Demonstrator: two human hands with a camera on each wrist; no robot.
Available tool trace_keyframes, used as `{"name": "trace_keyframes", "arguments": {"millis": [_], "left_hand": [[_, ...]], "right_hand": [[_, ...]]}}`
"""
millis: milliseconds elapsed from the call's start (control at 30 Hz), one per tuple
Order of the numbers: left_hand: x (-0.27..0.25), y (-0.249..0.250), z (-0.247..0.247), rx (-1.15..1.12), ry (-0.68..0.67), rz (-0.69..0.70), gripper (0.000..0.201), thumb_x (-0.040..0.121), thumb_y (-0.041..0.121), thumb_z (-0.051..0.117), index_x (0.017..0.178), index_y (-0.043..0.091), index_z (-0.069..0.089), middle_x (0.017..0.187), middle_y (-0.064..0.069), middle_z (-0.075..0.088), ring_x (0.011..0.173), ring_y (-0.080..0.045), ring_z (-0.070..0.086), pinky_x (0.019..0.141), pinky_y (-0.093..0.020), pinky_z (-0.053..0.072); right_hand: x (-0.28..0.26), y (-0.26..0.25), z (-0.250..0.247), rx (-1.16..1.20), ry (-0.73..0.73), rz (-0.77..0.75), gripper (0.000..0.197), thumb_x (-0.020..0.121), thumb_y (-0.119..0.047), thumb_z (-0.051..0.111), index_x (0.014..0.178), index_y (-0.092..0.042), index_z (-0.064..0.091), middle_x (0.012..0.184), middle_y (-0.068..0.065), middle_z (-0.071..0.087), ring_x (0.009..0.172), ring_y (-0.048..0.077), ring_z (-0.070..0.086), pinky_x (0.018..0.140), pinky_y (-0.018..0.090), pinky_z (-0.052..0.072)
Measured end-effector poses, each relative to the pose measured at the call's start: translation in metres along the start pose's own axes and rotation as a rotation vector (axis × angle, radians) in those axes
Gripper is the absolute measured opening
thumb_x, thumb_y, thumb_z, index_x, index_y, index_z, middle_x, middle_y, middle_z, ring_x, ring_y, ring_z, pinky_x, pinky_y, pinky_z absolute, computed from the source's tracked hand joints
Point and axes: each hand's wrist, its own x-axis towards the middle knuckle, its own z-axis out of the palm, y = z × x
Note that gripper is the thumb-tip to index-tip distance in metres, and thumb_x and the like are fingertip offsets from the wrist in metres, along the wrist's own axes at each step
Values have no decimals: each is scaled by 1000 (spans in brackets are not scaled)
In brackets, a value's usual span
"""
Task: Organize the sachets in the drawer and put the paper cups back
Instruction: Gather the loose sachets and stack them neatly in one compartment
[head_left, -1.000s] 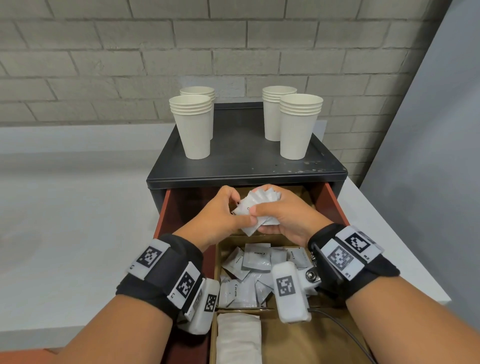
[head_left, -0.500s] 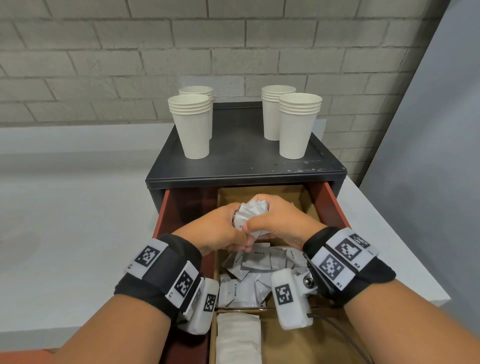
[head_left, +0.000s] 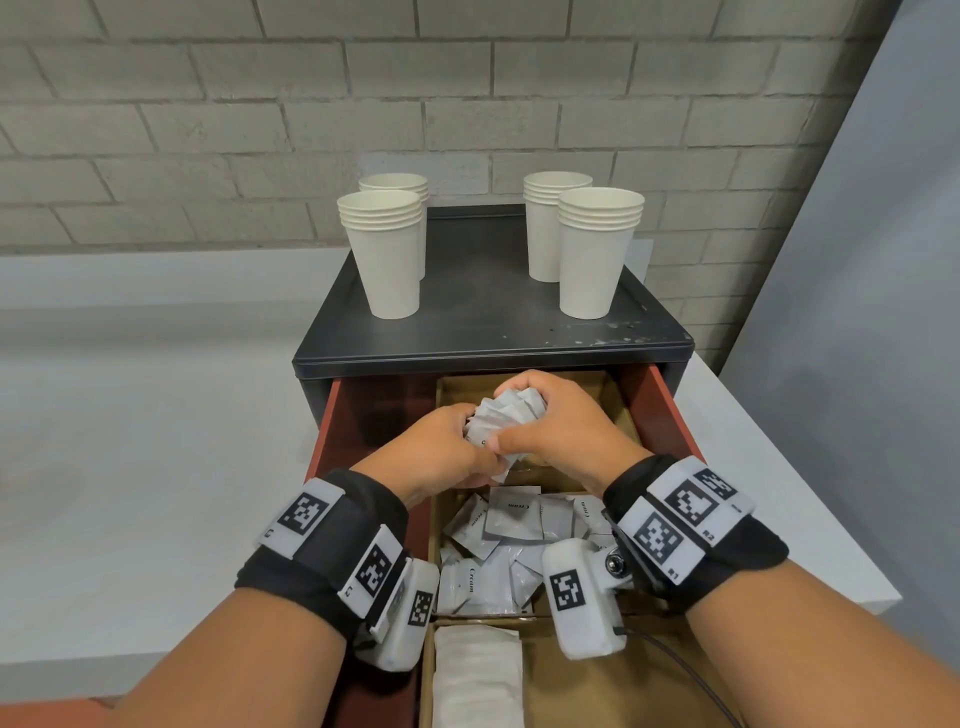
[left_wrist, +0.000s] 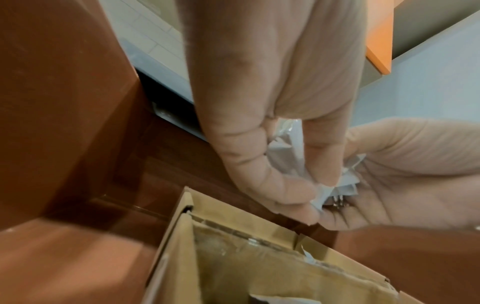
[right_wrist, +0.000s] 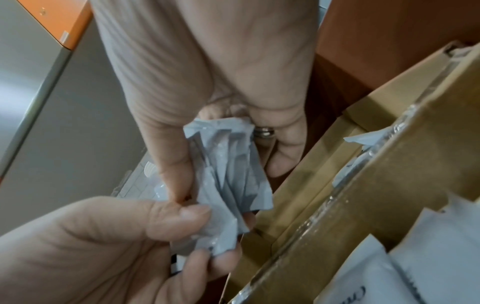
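A dark grey cabinet (head_left: 493, 332) stands on a pale tabletop (head_left: 156, 441), its flat top edged with a low raised rim and scuffed with pale marks near the front right corner. Behind it rises a wall of light grey bricks (head_left: 208, 114). A smooth grey panel (head_left: 857, 312) fills the right side. In the right wrist view, an orange-edged board (right_wrist: 64, 26) shows at upper left.

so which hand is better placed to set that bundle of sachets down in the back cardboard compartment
Right, probably: the right hand wraps most of the bundle of white sachets above the back cardboard compartment; the left hand only pinches its edge.
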Motion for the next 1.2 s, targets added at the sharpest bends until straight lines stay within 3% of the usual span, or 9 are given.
{"name": "trace_keyframes", "arguments": {"millis": [233, 533, 633, 700, 800, 933, 1000, 1133, 1200], "left_hand": [[1, 0, 1, -29, 52, 0, 51, 77, 5, 71, 120, 21, 47, 108, -5, 61, 104, -23, 61, 89, -37, 55], [-4, 4, 6, 10, 25, 32, 66, 66, 5, 73, 125, 15, 46, 113, -13, 61, 107, -29, 61, 92, -48, 52], [-1, 2, 5, 27, 31, 52, 66, 59, 13, 75, 120, 15, 52, 108, -12, 64, 103, -29, 63, 88, -44, 54], [0, 1, 3, 5, 64, 68, 48, 69, 6, 75, 113, 13, 57, 102, -12, 66, 95, -26, 65, 84, -40, 55], [0, 0, 2, -58, 120, 67, 39, 77, 0, 70, 112, 10, 57, 104, -17, 67, 95, -30, 66, 86, -42, 55], [2, 0, 2, -91, 167, 68, 40, 78, 2, 70, 114, 10, 54, 105, -14, 66, 90, -25, 67, 76, -34, 57], [2, -1, 2, -73, 172, 72, 35, 79, 4, 70, 108, 14, 55, 97, -10, 65, 83, -20, 65, 65, -26, 54], [2, 0, 3, -55, 175, 19, 37, 81, 3, 67, 112, 15, 51, 103, -13, 64, 90, -25, 66, 75, -30, 57], [2, 2, 4, -75, 139, -7, 39, 83, -4, 61, 115, 15, 48, 101, -13, 62, 82, -20, 64, 71, -27, 55]], "right_hand": [[1, 0, 5, -85, -20, -44, 45, 81, -14, 69, 118, -24, 47, 104, -8, 51, 88, 4, 52, 64, 9, 43], [0, 0, 8, -143, -108, -50, 38, 83, -12, 63, 118, -18, 52, 110, 4, 59, 100, 18, 55, 82, 31, 51], [1, 1, 9, -142, -89, -83, 40, 82, -9, 63, 120, -18, 53, 114, 5, 54, 100, 17, 53, 78, 24, 49], [1, 2, 8, -144, -64, -110, 51, 81, -5, 62, 129, -18, 49, 121, 4, 44, 103, 14, 47, 70, 9, 44], [3, 2, 6, -126, -18, -121, 60, 84, -8, 62, 138, -20, 40, 129, 3, 38, 107, 11, 42, 66, 4, 40], [2, 3, 5, -141, -29, -133, 62, 87, -13, 61, 141, -21, 33, 131, 3, 46, 114, 14, 47, 88, 19, 40], [1, 3, 7, -177, -4, -140, 64, 87, -13, 62, 143, -21, 30, 131, 1, 48, 109, 11, 48, 87, 19, 39], [0, 6, 7, -214, 100, -155, 60, 85, -13, 66, 137, -21, 38, 123, 0, 55, 109, 14, 53, 85, 18, 40], [2, 6, 8, -253, 93, -160, 56, 87, -11, 62, 137, -19, 39, 122, 2, 56, 112, 17, 54, 86, 20, 41]]}}
